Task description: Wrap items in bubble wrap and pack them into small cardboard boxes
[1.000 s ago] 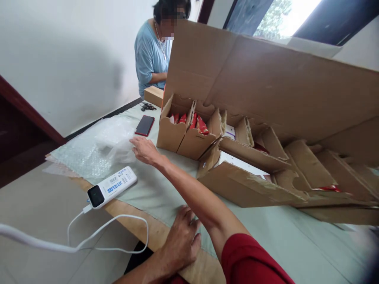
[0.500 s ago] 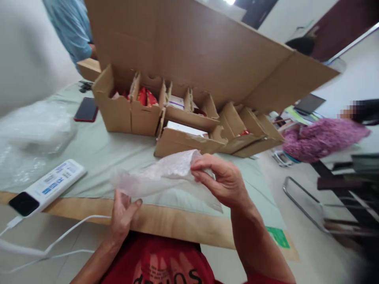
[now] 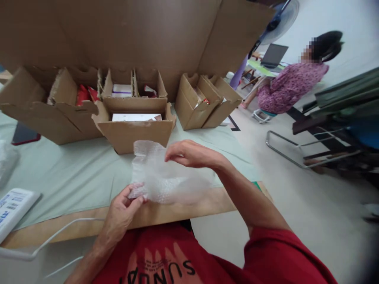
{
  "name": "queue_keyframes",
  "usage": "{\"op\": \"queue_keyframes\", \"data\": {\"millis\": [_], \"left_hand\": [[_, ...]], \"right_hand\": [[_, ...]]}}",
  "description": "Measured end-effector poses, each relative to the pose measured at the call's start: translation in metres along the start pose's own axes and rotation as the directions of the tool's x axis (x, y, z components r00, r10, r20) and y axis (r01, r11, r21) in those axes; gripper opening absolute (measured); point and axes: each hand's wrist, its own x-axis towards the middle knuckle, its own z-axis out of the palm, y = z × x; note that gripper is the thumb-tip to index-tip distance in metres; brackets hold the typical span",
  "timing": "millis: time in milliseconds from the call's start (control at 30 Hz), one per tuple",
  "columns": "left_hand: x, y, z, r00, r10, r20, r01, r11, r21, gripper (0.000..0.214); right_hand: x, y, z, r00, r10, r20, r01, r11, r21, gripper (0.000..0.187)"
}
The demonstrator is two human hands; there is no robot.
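A clear bubble wrap sheet or bag (image 3: 166, 187) lies crumpled at the table's front edge, its right part blurred. My left hand (image 3: 126, 205) pinches its lower left corner between thumb and fingers. Over the middle of the wrap is my right hand (image 3: 189, 154), with fingers bent and pressed together, pointing left. Whether those fingertips grip any wrap is hidden. Just behind the wrap stands a cardboard bin (image 3: 133, 136) holding a white box (image 3: 136, 117).
More cardboard bins (image 3: 68, 126) with red packets (image 3: 83, 94) line the back before a tall cardboard panel (image 3: 133, 35). A white power bank-like device (image 3: 17, 207) with a cable, a phone (image 3: 25, 133) and more bubble wrap (image 3: 7, 159) are left. A seated person (image 3: 293, 85) is right.
The bubble wrap has come down flatter onto the table edge. My right hand has moved left and up over it, and my left hand now pinches its corner. The view has swung right.
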Motion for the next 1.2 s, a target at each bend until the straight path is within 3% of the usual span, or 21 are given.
{"op": "queue_keyframes", "data": {"millis": [100, 167, 300, 367, 433, 500, 567, 633, 700, 767, 867, 1033, 1100, 1200], "left_hand": [[-0.004, -0.003, -0.002, 0.987, -0.118, -0.109, 0.118, 0.993, -0.001, 0.066], [-0.009, -0.009, -0.009, 0.971, -0.168, -0.171, 0.170, 0.986, -0.004, 0.062], [-0.022, -0.024, -0.034, 0.949, -0.165, -0.268, 0.174, 0.985, 0.010, 0.069], [-0.030, -0.029, -0.045, 0.956, -0.088, -0.281, 0.125, 0.985, 0.115, 0.074], [-0.036, -0.028, -0.049, 0.941, 0.086, -0.328, 0.024, 0.948, 0.319, 0.076], [-0.034, -0.022, -0.043, 0.865, 0.373, -0.337, -0.122, 0.807, 0.578, 0.073], [-0.022, -0.013, -0.028, 0.757, 0.630, -0.172, -0.287, 0.558, 0.778, 0.062], [-0.001, -0.007, -0.011, 0.679, 0.726, 0.112, -0.451, 0.292, 0.843, 0.048], [0.023, -0.010, -0.001, 0.682, 0.648, 0.338, -0.516, 0.099, 0.851, 0.043], [0.043, -0.020, -0.002, 0.726, 0.525, 0.445, -0.513, -0.017, 0.858, 0.046], [0.052, -0.038, -0.025, 0.742, 0.445, 0.501, -0.529, -0.070, 0.846, 0.050], [0.036, -0.044, -0.058, 0.698, 0.495, 0.517, -0.579, -0.035, 0.815, 0.056], [0.031, -0.041, -0.058, 0.673, 0.467, 0.574, -0.622, -0.064, 0.780, 0.059], [0.029, -0.039, -0.051, 0.651, 0.389, 0.652, -0.662, -0.129, 0.738, 0.072]], "right_hand": [[0.029, 0.020, 0.018, 1.000, -0.027, -0.011, 0.025, 0.994, -0.110, 0.031], [0.035, 0.029, 0.029, 0.995, -0.032, -0.090, 0.019, 0.989, -0.145, 0.032], [-0.004, 0.039, 0.041, 0.928, 0.026, -0.372, -0.087, 0.985, -0.148, 0.028], [-0.037, 0.039, 0.049, 0.875, 0.077, -0.478, -0.151, 0.981, -0.119, 0.026], [-0.064, 0.036, 0.063, 0.837, 0.134, -0.530, -0.203, 0.976, -0.075, 0.024], [-0.075, 0.027, 0.085, 0.831, 0.173, -0.529, -0.227, 0.973, -0.038, 0.025], [-0.068, 0.014, 0.111, 0.865, 0.170, -0.472, -0.212, 0.977, -0.035, 0.027], [-0.049, 0.001, 0.134, 0.924, 0.122, -0.363, -0.159, 0.985, -0.074, 0.033], [-0.032, -0.006, 0.149, 0.968, 0.078, -0.238, -0.110, 0.986, -0.122, 0.043], [-0.031, -0.004, 0.156, 0.982, 0.094, -0.165, -0.121, 0.980, -0.161, 0.048], [-0.066, 0.015, 0.155, 0.952, 0.226, -0.208, -0.268, 0.942, -0.201, 0.044], [-0.145, 0.039, 0.142, 0.843, 0.374, -0.386, -0.483, 0.842, -0.239, 0.038], [-0.153, 0.039, 0.139, 0.859, 0.359, -0.365, -0.468, 0.839, -0.277, 0.049], [-0.140, 0.035, 0.139, 0.931, 0.266, -0.248, -0.337, 0.889, -0.310, 0.062]]}}
